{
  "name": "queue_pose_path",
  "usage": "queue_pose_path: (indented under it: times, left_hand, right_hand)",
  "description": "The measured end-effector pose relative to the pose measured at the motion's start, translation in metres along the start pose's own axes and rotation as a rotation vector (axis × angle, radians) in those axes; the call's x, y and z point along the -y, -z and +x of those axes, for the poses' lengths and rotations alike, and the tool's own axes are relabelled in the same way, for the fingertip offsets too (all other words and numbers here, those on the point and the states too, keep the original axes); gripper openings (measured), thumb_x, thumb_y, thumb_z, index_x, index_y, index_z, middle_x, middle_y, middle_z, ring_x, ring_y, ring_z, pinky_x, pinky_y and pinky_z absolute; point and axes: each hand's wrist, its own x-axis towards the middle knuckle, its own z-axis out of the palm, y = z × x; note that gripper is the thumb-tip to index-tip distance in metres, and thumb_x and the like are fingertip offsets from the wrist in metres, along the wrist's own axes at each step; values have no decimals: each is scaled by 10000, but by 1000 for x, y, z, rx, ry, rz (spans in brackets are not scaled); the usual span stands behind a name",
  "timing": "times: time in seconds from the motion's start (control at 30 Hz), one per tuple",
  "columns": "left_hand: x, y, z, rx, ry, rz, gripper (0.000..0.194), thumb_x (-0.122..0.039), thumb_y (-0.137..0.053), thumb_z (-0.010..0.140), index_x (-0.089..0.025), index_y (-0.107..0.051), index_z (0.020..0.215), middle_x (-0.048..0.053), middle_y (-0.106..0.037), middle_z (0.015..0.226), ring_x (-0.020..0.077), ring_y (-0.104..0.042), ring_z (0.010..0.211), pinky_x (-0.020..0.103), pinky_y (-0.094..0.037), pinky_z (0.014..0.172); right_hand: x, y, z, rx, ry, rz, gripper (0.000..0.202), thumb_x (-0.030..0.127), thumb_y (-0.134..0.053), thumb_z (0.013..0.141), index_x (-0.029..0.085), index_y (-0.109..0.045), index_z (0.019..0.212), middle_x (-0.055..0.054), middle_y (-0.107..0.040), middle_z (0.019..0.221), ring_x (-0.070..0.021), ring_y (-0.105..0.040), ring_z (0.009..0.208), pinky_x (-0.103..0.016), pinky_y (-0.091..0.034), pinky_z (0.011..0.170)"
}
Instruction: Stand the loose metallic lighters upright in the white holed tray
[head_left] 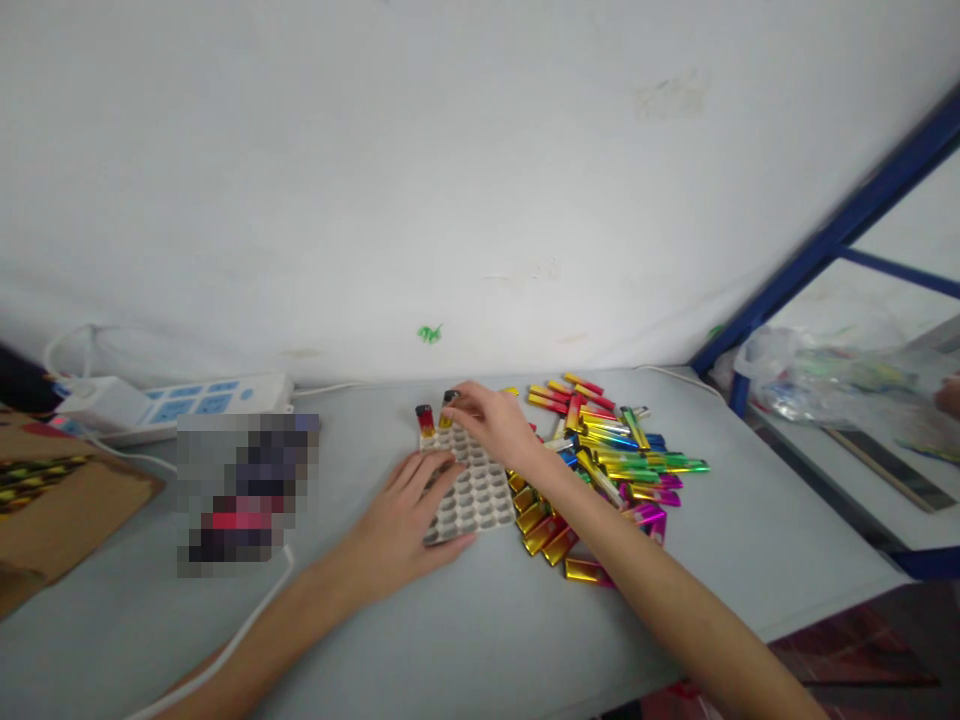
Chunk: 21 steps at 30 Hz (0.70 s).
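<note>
A pale tray (484, 490) with rows of small pockets lies on the table in front of me. My left hand (412, 505) holds its near left corner, fingers curled over the top and thumb along the front edge. At the tray's far end my right hand (487, 420) pinches a gold lighter (446, 417) with a black top, upright in or just over a pocket. Beside it a red-and-gold lighter (426, 420) stands upright in the far left corner. Right of the tray, partly behind my right forearm, spreads a loose pile of shiny multicoloured lighters (615, 460).
A white power strip (202, 400) with cables lies at the back left, near a pixelated dark object (255, 490). An open cardboard box (82, 520) stands far left. A blue metal frame (810, 260) borders the table's right side, with plastic bags (810, 370) beyond it.
</note>
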Motion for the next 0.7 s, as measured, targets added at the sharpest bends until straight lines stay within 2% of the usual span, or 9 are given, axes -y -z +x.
queue_pose_path:
  times: [0.13,0.27,0.37,0.47,0.53,0.63,0.7]
  left_hand:
    - [0,-1,0,5,6,13,651,-451,-780,987,-187,-543,1533,174,-609,1473,361,-582,1384,574,-519,1221]
    - [2,-1,0,-18,-12,25,639,-473,-778,984,-173,-572,1510,177,-622,1458,367,-592,1371,573,-527,1210]
    - [3,0,0,-21,-11,26,639,-489,-762,994,-191,-575,1527,165,-636,1458,355,-606,1363,547,-532,1210]
    - [5,0,0,-18,-16,32,620,-509,-741,1008,-197,-590,1522,164,-645,1461,353,-612,1366,537,-534,1208]
    - [7,0,0,-25,-21,34,614,-514,-731,1013,-190,-600,1518,168,-646,1467,358,-610,1375,536,-535,1207]
    - [9,-1,-1,-25,-20,28,614,-524,-720,1018,-197,-604,1525,164,-647,1474,357,-609,1383,533,-531,1213]
    - [10,-2,-1,-19,-19,30,618,-540,-711,1023,-208,-600,1532,162,-644,1481,358,-605,1391,544,-529,1216]
  right_hand:
    - [-9,-7,6,103,44,-121,84,270,-725,1067,212,-723,1126,-79,-864,1058,-246,-834,1000,-319,-589,876]
    - [-10,-7,6,123,87,-307,164,308,-715,1082,209,-721,1213,-98,-855,1040,-267,-821,965,-333,-560,859]
    - [-11,-6,6,144,88,-291,179,273,-733,1069,242,-710,1244,-70,-858,1072,-244,-815,1004,-310,-552,871]
    - [-13,-8,2,178,82,-298,155,227,-741,1051,222,-729,1205,-77,-857,1074,-244,-809,1001,-316,-556,883]
    - [-16,-6,-3,170,92,-308,182,219,-750,1038,202,-742,1219,-103,-851,1155,-255,-802,1064,-341,-566,945]
    - [-24,7,-10,104,113,-288,311,181,-776,1005,160,-737,1312,-157,-805,1341,-271,-763,1238,-392,-556,1090]
    - [-30,26,-13,57,96,-292,336,141,-786,978,139,-748,1312,-170,-802,1343,-270,-762,1240,-413,-561,1112]
